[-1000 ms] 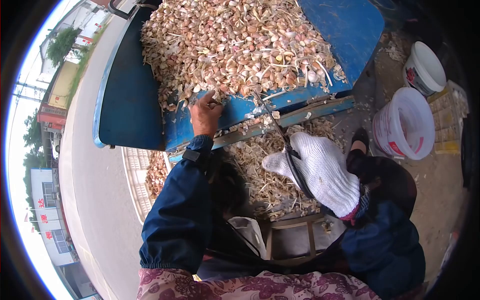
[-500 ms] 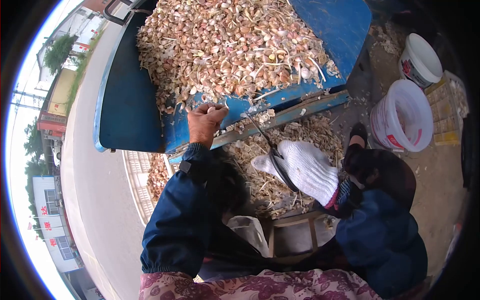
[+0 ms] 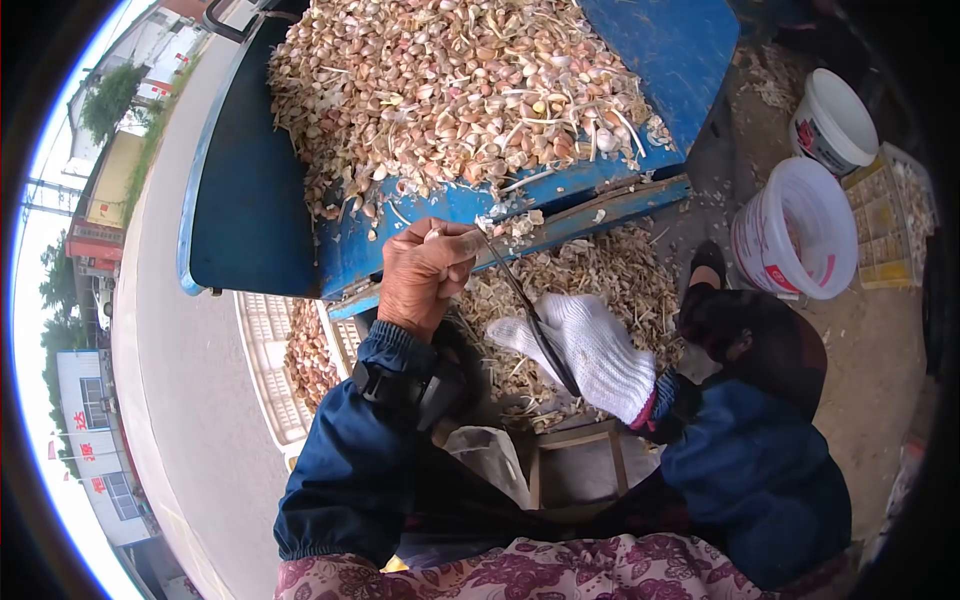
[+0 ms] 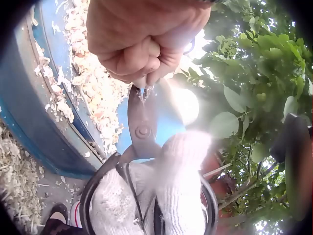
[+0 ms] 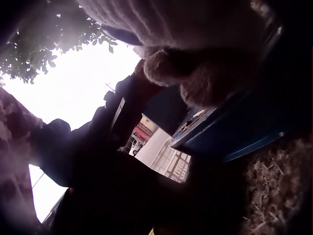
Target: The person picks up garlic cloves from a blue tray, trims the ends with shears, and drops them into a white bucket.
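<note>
A bare left hand (image 3: 425, 277) pinches a small garlic clove (image 3: 433, 235) in front of the blue tray's front edge; the left wrist view shows the fingertips at the tips of the scissors (image 4: 143, 128). The right hand (image 3: 590, 350), in a white knitted glove, grips the dark scissor handles, with the blades pointing up toward the left hand. In the left wrist view the gloved fingers (image 4: 181, 196) pass through the handle loops. Behind both hands, a heap of garlic cloves (image 3: 450, 95) lies in the blue tray (image 3: 250, 200).
Dry stems and skins (image 3: 620, 290) lie below the tray. A white crate (image 3: 268, 370) holding cloves stands at the left. At the right are two white buckets (image 3: 838, 120) (image 3: 750, 235) and a yellowish crate (image 3: 880, 225). A wooden frame (image 3: 535, 475) is near the legs.
The left hand has moved from the heap's edge toward the body and the scissor tips, and now pinches a clove. The gloved hand with the scissors has shifted left.
</note>
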{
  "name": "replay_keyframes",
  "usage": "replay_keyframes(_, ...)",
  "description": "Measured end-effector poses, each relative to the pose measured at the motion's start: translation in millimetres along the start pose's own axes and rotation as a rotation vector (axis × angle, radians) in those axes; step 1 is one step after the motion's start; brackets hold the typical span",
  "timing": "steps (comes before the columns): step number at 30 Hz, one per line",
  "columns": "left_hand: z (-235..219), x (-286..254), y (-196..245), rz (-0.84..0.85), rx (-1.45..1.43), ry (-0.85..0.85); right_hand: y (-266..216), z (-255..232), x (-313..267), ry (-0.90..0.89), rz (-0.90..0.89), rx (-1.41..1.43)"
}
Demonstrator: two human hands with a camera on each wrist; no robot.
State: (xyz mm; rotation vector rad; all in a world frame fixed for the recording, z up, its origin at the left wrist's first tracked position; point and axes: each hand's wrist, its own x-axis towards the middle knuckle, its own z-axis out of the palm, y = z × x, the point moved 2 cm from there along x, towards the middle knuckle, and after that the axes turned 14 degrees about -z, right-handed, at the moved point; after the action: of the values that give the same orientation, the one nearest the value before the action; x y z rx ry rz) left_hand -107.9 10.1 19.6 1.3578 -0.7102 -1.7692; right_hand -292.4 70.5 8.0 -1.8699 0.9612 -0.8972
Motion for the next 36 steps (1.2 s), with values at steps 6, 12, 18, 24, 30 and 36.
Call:
replay_keyframes(6, 13, -22, -8, -0.082, -0.051, -0.078, -12, -2, -3, 0.0, 0.696, 0.9)
replay_keyframes(12, -122, -59, 13, 0.204, 0.038, 0.545, -9, -11, -3, -0.073, 0.771, 1.063)
replay_keyframes(18, -318, -90, -16, 0.021, 0.959, 1.395, -9, -18, -7, -0.035, 0.813, 1.002)
replay_keyframes(24, -174, 10, 20, 0.359, 0.779, 0.978, -12, -16, -8, -0.059, 0.809, 0.966)
replay_keyframes(30, -157, 104, 38, 0.343, 1.203, 0.989, -15, -23, -3, -0.117, 0.773, 0.779)
replay_keyframes(36, -177, 110, 40, 0.151, 1.055, 0.738, -11, -22, 1, -0.128, 0.77, 0.838)
